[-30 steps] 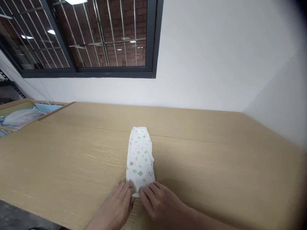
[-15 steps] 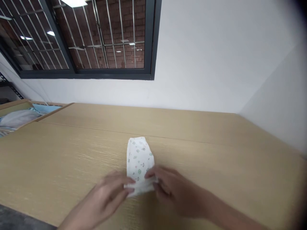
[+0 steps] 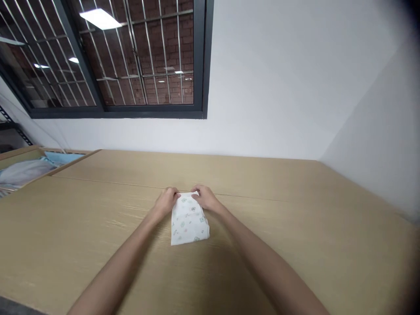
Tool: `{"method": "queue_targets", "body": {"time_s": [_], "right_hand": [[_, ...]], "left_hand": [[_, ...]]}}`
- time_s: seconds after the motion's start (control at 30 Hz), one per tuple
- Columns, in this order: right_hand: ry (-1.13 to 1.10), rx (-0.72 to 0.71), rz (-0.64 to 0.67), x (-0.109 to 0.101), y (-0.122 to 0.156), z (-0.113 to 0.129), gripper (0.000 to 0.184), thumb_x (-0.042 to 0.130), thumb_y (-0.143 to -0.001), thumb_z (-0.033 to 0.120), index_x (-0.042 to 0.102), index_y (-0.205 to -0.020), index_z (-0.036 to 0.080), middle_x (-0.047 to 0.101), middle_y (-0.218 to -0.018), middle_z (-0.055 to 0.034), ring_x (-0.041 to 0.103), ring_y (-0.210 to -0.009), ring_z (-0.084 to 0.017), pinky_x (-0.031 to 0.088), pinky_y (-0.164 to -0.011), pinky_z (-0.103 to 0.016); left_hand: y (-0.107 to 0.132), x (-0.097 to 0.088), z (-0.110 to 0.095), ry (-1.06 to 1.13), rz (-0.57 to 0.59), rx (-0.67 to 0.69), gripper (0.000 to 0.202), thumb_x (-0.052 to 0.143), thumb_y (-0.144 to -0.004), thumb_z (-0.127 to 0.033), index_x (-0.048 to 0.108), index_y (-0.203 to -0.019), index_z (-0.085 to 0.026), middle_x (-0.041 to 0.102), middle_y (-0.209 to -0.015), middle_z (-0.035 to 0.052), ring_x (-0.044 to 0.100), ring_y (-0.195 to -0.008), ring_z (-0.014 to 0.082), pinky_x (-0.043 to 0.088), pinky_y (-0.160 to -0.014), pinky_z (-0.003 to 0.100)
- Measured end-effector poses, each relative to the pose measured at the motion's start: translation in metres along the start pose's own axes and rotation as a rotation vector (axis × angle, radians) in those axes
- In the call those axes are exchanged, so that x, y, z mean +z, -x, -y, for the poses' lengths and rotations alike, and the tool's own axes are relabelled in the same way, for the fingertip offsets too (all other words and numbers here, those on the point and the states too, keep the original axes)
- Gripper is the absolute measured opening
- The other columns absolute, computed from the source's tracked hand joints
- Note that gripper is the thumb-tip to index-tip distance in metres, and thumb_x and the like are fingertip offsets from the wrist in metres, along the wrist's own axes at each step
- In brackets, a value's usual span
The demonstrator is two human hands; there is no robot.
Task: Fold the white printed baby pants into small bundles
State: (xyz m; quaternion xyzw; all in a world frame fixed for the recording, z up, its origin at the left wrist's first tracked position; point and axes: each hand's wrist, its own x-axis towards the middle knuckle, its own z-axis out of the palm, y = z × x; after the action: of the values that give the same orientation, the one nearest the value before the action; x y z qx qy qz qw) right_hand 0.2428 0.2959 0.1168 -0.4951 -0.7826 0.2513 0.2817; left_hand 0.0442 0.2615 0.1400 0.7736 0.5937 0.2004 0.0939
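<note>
White printed cloth (image 3: 189,220), folded small, lying flat near the middle of the table (image 3: 295,227), far edge pinched at its two corners by the left hand (image 3: 167,200) and the right hand (image 3: 205,197), fingers curled down onto it. Probably soft, light and limp, likely to slump or unfold if lifted by one corner, so best gripped along a folded edge with both hands. Pale wood-grain top, smooth and bare around the cloth, a seam running across behind; white wall (image 3: 278,87), barred window (image 3: 131,57) facing brick, a box (image 3: 19,153) with bluish fabric at far left.
</note>
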Motion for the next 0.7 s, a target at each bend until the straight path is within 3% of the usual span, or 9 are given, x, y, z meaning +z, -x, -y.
{"method": "queue_targets", "body": {"time_s": [0.1,0.17,0.23,0.3,0.4,0.53,0.6,0.7], "right_hand": [[0.022,0.009,-0.010,0.007,-0.003,-0.010,0.026,0.060,-0.086,0.011,0.066,-0.111,0.013,0.070,-0.109,-0.0121,0.064,-0.104,-0.024,0.050,-0.094,-0.037],[0.032,0.005,-0.053,0.003,0.000,-0.009,0.040,0.057,-0.091,0.016,0.056,-0.131,0.011,0.064,-0.123,-0.0162,0.060,-0.115,-0.024,0.047,-0.101,-0.039],[0.062,-0.046,-0.107,-0.006,0.009,0.000,0.051,0.050,-0.098,0.023,0.041,-0.146,0.011,0.055,-0.139,-0.0200,0.053,-0.129,-0.026,0.041,-0.109,-0.042],[0.108,-0.170,-0.089,-0.013,0.023,0.017,0.054,0.044,-0.103,0.032,0.035,-0.152,0.013,0.048,-0.150,-0.0198,0.045,-0.138,-0.028,0.034,-0.116,-0.046],[0.122,-0.472,0.128,-0.010,0.053,0.045,0.055,0.039,-0.106,0.041,0.035,-0.155,0.015,0.042,-0.158,-0.0151,0.036,-0.147,-0.028,0.028,-0.121,-0.047],[0.040,-0.854,0.414,0.012,0.086,0.063,0.056,0.041,-0.106,0.037,0.033,-0.157,0.015,0.034,-0.163,-0.0132,0.024,-0.153,-0.022,0.022,-0.125,-0.039],[0.028,-0.907,0.486,0.024,0.092,0.059,0.055,0.040,-0.107,0.034,0.034,-0.157,0.013,0.035,-0.162,-0.0135,0.020,-0.154,-0.021,0.019,-0.126,-0.038],[0.083,-0.869,0.530,0.037,0.088,0.044,0.053,0.038,-0.108,0.037,0.037,-0.156,0.014,0.039,-0.160,-0.0126,0.023,-0.153,-0.022,0.021,-0.126,-0.039]], "left_hand": [[0.013,0.008,-0.015,-0.125,-0.043,-0.037,0.027,0.045,-0.097,-0.016,0.068,-0.105,-0.004,0.071,-0.107,0.0206,0.065,-0.100,0.0267,0.048,-0.087,0.037],[0.039,0.013,-0.032,-0.196,-0.074,-0.024,0.033,0.044,-0.098,-0.019,0.062,-0.120,-0.002,0.066,-0.119,0.0249,0.061,-0.112,0.0323,0.046,-0.096,0.045],[0.076,0.026,-0.049,-0.235,-0.070,0.020,0.040,0.046,-0.099,-0.030,0.059,-0.127,-0.005,0.066,-0.121,0.0231,0.061,-0.112,0.0346,0.049,-0.095,0.048],[0.116,0.045,-0.059,-0.316,-0.116,0.113,0.050,0.046,-0.098,-0.037,0.055,-0.133,-0.003,0.063,-0.127,0.0285,0.062,-0.113,0.0392,0.053,-0.090,0.052],[0.159,0.076,-0.059,-0.427,-0.226,0.262,0.058,0.055,-0.090,-0.043,0.057,-0.131,-0.001,0.065,-0.125,0.0304,0.063,-0.115,0.0431,0.057,-0.087,0.054],[0.176,0.092,-0.048,-0.413,-0.250,0.383,0.039,0.059,-0.087,-0.041,0.071,-0.111,-0.013,0.076,-0.102,0.0195,0.072,-0.093,0.0367,0.061,-0.079,0.053],[0.177,0.091,-0.046,-0.399,-0.272,0.388,0.032,0.059,-0.087,-0.039,0.073,-0.105,-0.017,0.077,-0.092,0.0156,0.072,-0.086,0.0347,0.062,-0.074,0.051],[0.177,0.088,-0.047,-0.397,-0.308,0.358,0.030,0.058,-0.086,-0.038,0.073,-0.094,-0.014,0.076,-0.083,0.0160,0.073,-0.081,0.0339,0.063,-0.070,0.049]]}}
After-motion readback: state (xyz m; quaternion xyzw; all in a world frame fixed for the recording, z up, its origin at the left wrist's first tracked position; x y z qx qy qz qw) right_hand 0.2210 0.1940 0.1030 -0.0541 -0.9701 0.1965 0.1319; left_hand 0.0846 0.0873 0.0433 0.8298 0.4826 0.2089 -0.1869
